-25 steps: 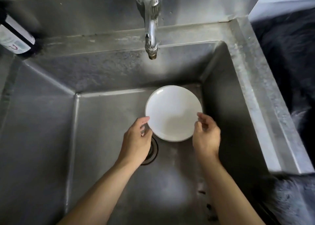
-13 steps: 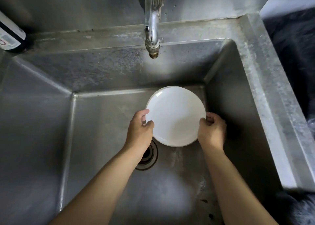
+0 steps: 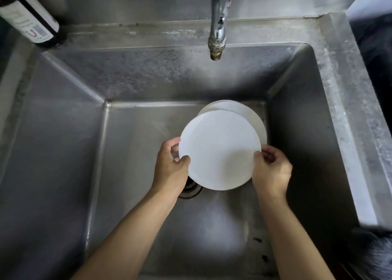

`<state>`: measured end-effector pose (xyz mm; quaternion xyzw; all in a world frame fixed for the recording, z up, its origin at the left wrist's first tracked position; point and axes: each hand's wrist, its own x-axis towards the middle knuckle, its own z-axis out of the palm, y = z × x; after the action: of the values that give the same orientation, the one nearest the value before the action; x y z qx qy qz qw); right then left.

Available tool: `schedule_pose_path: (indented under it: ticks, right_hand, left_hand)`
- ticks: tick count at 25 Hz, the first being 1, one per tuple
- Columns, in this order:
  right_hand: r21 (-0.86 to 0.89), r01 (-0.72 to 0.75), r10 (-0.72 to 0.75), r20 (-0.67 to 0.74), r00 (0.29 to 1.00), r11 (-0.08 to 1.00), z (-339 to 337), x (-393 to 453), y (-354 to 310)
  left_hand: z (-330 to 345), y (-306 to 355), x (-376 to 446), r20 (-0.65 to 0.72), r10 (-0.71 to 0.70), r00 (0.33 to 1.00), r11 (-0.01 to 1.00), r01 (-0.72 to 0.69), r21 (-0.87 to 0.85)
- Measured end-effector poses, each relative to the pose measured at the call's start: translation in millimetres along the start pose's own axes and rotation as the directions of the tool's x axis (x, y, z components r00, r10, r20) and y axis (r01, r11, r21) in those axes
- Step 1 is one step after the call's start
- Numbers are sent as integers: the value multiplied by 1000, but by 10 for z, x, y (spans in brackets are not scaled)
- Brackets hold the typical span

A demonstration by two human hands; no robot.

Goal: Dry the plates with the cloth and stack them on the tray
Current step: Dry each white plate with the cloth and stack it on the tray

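I have both hands down in the steel sink, each pinching one side of a white plate. My left hand has its thumb lying over the rim and its fingers curled beneath; my right hand clamps the opposite edge the same way. The plate sits between my hands, raised off the sink floor and tipped a little toward me. Just beyond it, past my fingertips, the edge of a second plate shows, lying lower in the basin and mostly covered by the one I hold. The drain peeks out beneath my left wrist, and the tap hangs above and beyond both plates with no water running.

I judge this to be the pick-up step: a plate is being taken from the sink for drying. Neither cloth nor tray is in view, so I cannot say where they lie. The next move, I think, calls for lifting the plate clear of the sink walls, freeing one hand to fetch the cloth, and keeping a firm hold, since a wet rim may slip.
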<state>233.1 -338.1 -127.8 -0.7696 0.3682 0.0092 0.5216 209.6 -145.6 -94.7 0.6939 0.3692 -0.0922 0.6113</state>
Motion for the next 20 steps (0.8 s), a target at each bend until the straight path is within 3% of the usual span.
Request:
schedule_pose_path:
  ticks: [13,20]
  right_hand:
    - [-163,165,-125,232,965,973,96,-809,-124]
    - [-223,65,-10,238,971,973,17,-912,-350]
  left_hand:
    - [-763,-643,-547,-234,-219,947,974,198,-110]
    - [-927,-697,-618,-252,-348,903,935,314,-167]
